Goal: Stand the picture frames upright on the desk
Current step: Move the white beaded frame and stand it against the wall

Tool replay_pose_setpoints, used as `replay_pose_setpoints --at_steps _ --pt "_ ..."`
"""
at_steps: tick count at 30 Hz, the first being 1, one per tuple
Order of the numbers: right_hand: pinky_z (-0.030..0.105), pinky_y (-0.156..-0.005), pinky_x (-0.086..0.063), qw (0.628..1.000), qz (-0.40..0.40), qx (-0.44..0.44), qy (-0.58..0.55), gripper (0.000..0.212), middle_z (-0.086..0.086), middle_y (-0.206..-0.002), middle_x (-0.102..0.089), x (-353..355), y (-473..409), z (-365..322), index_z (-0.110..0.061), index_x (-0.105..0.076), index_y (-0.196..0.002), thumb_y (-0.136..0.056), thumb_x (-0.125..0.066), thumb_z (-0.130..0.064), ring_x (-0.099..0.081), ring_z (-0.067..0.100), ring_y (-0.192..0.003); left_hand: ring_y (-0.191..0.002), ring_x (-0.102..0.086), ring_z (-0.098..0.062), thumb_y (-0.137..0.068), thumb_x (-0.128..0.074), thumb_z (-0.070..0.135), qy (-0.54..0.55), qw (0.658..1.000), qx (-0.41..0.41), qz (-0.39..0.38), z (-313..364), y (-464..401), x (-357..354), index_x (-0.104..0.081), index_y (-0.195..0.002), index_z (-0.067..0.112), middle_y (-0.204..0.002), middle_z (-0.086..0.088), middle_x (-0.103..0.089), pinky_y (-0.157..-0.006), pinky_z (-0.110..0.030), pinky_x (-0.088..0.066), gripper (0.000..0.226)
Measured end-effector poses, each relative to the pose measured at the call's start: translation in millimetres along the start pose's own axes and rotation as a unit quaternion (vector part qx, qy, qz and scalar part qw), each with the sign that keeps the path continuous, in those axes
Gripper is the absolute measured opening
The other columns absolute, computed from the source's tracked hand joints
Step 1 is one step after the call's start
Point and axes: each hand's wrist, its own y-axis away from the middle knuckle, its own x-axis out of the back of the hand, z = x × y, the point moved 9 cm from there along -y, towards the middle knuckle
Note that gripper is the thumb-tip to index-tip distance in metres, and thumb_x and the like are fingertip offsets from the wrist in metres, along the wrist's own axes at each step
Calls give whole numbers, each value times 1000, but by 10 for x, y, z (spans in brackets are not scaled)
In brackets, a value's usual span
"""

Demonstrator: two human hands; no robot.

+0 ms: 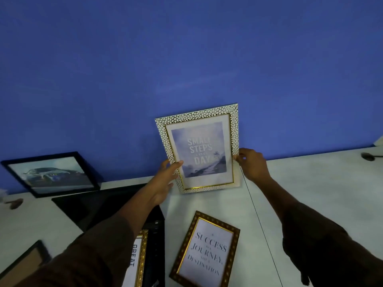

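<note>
The blue wall [186, 59] is filling the upper two thirds of the view, and it is being used as a backdrop against which frames are being stood. Below it, the white desk [310, 193] is spreading across the lower part.

At lower left, a dark mat [99, 206] is lying flat on the desk. At centre, the white pebbled frame [235, 129] is being held upright, its lower edge seemingly resting on the desk close to the wall; it is tilted slightly, probably so that its stand can be settled. The left hand [163, 183] is being kept on the frame's left border, thumb over the front and fingers behind, while the right hand [251, 162] is pinching the right border; both sides are likely being gripped so that the frame cannot topple.

At middle left, the black car frame [51, 172] is already standing propped by the wall. At bottom centre, the brown Success frame [205, 249] is lying flat, not yet stood. Just left of it, the gold Great frame [141, 255] is being partly hidden under the left sleeve.
</note>
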Motion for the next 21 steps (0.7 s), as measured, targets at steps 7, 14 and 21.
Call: replay_pose_setpoints --at_steps 7,14,21 --pt "37 -77 -57 999 -47 4 0 18 11 -101 -77 -515 -571 290 -15 -70 -99 -99 -58 -29 -72 33 -92 -122 -51 -19 -94 -64 37 -10 998 35 50 -103 -565 -11 -39 -146 33 -141 3 -52 -105 -38 -32 58" --pt "30 -74 -50 997 -78 -14 -23 18 12 -102 -76 -802 -885 565 -13 -68 -99 -100 -60 -29 -72 32 -95 -97 -52 -11 -96 -60 9 -54 991 31 115 -181 -985 -50 -39 -143 18 -124 2 -52 -79 -26 -39 53" --pt "44 -92 -56 995 -83 -37 -46 39 6 -122 -72 -905 -839 720 -17 -61 -128 -98 -59 -42 -69 29 -110 -117 -50 -17 -93 -64 2 -83 989 5 121 -307 -1144 -43 -27 -151 15 -135 -1 -48 -79 -21 -44 70"
